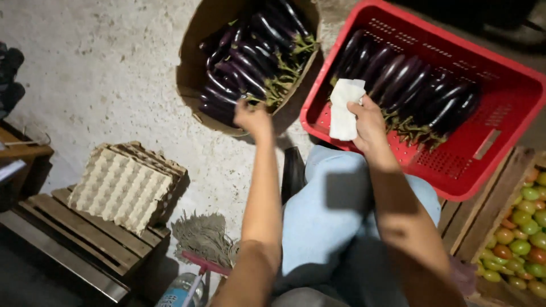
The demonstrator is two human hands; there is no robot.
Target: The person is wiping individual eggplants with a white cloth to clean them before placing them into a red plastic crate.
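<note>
Between box (196, 68) & red crate (512, 113): left hand (253, 116) on eggplants (244, 68).

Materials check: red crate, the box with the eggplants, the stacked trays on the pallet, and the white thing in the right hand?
Red crate: looks like moulded plastic, slightly glossy, slotted floor. Box: brown cardboard, matte, folded flaps. Stacked trays: probably pressed paper pulp, dull grey-beige, dimpled. White piece in the right hand: cloth or paper towel; soft folds, cannot tell which.

eggplants (250, 62) lie in a box (190, 62), left of a crate (500, 142).
</note>
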